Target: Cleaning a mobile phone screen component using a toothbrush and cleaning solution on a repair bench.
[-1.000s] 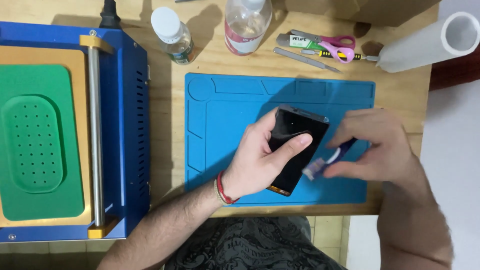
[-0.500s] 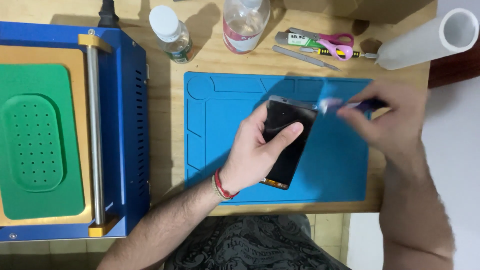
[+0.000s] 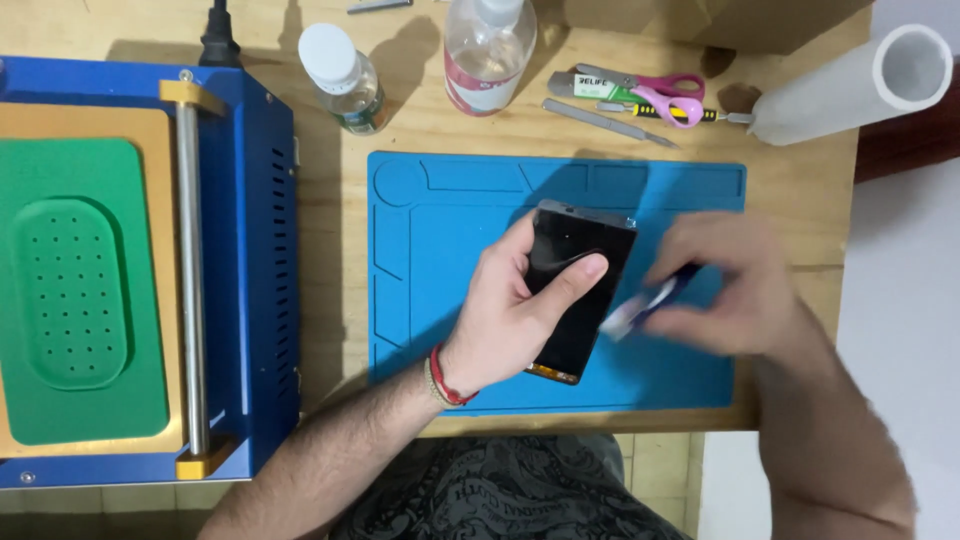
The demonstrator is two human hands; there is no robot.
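My left hand gripped the flat black rectangular phone above the blue silicone work mat, thumb lying across its dark glass. My right hand, blurred, pinched a slim blue-handled tool whose pale tip sat at the phone's right edge. At the back of the wooden table stood a small clear bottle with a white cap, holding a little liquid, and a larger clear plastic bottle with a pink label, whose fill I could not tell.
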